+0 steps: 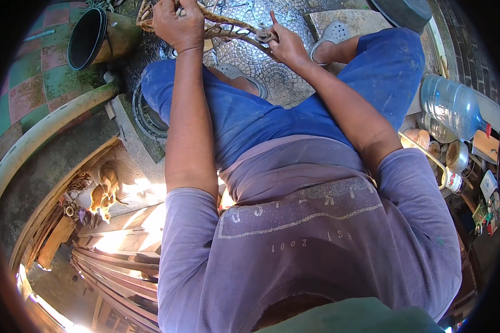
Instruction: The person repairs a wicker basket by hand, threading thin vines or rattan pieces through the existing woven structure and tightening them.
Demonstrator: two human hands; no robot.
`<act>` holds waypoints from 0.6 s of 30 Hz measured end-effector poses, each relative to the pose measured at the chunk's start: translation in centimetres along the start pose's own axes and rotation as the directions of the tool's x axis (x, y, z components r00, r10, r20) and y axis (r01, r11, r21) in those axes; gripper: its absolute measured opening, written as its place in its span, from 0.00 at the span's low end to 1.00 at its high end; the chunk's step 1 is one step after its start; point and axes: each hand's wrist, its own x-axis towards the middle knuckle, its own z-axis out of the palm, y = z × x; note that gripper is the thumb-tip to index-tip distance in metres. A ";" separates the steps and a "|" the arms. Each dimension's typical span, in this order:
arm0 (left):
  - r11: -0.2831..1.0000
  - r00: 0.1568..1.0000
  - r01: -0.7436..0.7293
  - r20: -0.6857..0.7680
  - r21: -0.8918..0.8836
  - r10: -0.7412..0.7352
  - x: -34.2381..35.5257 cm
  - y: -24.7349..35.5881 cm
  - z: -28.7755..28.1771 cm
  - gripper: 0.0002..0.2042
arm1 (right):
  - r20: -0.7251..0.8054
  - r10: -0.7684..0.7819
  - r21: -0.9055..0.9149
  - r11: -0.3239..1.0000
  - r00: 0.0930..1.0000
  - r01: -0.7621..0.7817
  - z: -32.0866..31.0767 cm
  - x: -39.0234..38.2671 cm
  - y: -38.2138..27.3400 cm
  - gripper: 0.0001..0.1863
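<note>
A gnarled, forked brown branch [228,22] stretches between my two hands above the wet floor, its upper part cut off by the frame's top edge. At its left end, my left hand [179,25] is closed around the wood. My right hand [288,45] is closed at the other end, thumb pointing up. Between its fingers and the branch sits a crumpled grey piece [265,36], which looks like a scrubbing pad; its exact kind is unclear. Both forearms reach forward over my blue trousers [283,119].
A dark-rimmed bucket [103,39] stands at the far left, near a pale pipe [50,125]. Dark basin [405,11] at the far right. Clear water jug [450,105] and paint can [453,180] are on the right. A brown dog [103,191] and stacked planks [114,277] are left.
</note>
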 end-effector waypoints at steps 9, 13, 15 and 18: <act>0.997 0.998 -0.067 0.002 -0.043 0.067 -0.4 1.7 0.5 0.08 | 0.117 0.155 -0.196 0.972 0.981 -0.130 -0.3 -1.5 3.7 0.15; 0.999 0.999 -0.032 -0.005 0.000 0.032 -0.3 0.6 -0.2 0.07 | -0.002 0.007 0.051 0.999 1.000 -0.006 0.1 -0.3 -2.1 0.16; 0.996 0.996 -0.079 -0.032 0.036 0.081 -0.2 0.2 0.2 0.06 | -0.012 -0.046 -0.035 0.998 0.999 0.046 0.5 -0.2 -2.0 0.15; 0.998 0.998 -0.065 -0.025 0.000 0.065 0.0 -0.2 0.3 0.06 | 0.044 -0.043 -0.162 0.985 0.998 0.049 1.3 -0.9 0.1 0.14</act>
